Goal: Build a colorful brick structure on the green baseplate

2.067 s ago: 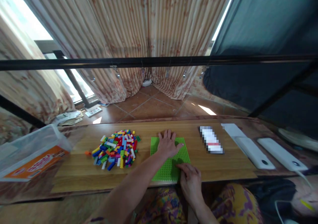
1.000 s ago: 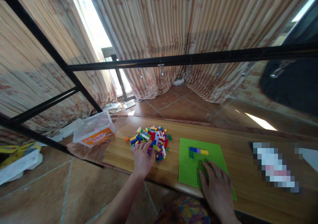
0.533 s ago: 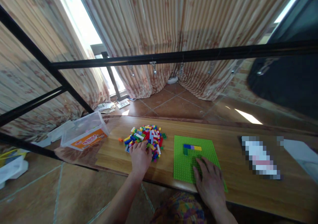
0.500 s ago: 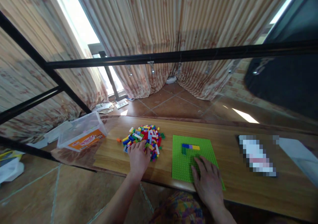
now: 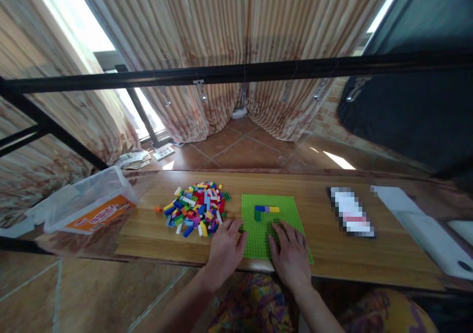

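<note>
A green studded baseplate (image 5: 273,244) lies on the wooden board. Near its upper middle, a row of blue, purple and yellow bricks (image 5: 266,209) is fixed, with a dark green brick (image 5: 258,216) below the blue end. My left hand (image 5: 226,244) is at the plate's left edge, fingers curled toward the thumb; whatever they hold is hidden or too small to name. With fingers spread, my right hand (image 5: 292,254) rests on the plate's lower right part. Left of my left hand is a loose pile of coloured bricks (image 5: 199,206).
A clear plastic box (image 5: 92,200) with an orange label stands at the left. To the right lie a blurred-out phone-like object (image 5: 351,212) and white items (image 5: 417,224). A black metal bar (image 5: 221,74) crosses beyond the board, before curtains (image 5: 207,27).
My left hand has left the brick pile and moved right to the baseplate's edge. My right hand stays on the plate. The whole view has shifted somewhat.
</note>
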`<action>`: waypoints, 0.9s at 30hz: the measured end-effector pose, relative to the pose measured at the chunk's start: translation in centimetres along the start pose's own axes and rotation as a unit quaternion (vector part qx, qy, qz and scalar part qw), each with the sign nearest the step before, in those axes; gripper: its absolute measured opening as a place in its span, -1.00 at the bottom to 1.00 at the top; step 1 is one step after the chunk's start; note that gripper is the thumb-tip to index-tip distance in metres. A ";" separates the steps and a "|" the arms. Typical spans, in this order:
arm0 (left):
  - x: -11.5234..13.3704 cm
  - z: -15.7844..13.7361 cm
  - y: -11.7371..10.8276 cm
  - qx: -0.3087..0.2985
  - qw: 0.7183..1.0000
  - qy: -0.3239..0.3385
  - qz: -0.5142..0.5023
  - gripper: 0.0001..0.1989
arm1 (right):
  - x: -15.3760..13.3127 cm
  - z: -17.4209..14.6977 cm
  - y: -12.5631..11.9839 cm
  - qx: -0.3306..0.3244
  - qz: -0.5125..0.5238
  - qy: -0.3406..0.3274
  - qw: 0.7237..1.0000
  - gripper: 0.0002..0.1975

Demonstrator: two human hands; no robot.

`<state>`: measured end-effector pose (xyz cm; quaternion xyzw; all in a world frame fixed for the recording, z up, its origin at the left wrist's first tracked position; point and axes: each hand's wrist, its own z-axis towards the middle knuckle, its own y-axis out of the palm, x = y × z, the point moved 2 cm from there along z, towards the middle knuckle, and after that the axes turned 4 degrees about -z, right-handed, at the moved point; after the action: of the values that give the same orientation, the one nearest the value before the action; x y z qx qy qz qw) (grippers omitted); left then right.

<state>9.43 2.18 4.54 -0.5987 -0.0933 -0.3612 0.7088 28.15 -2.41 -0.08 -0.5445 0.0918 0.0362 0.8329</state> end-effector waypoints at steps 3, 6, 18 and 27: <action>1.1 0.1 0.9 -0.032 0.999 0.000 0.004 -0.77 | 0.0 0.0 0.0 -0.007 0.006 0.007 1.000 -0.63; 1.9 0.6 1.9 -0.052 0.999 0.000 0.016 -0.75 | 0.0 0.0 -0.1 -0.016 0.006 0.008 1.000 -0.63; 2.9 2.2 3.6 -0.085 0.994 -0.020 0.059 -0.73 | -0.2 0.2 -0.3 -0.013 -0.011 -0.002 1.000 -0.64; -0.3 1.5 1.4 -0.007 0.997 -0.026 0.066 -0.87 | -0.1 0.0 -0.3 0.004 -0.020 -0.003 1.000 -0.64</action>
<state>10.59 3.67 3.66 -0.6175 -0.0692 -0.2984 0.7245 28.13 -2.52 0.25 -0.5429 0.0782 0.0206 0.8359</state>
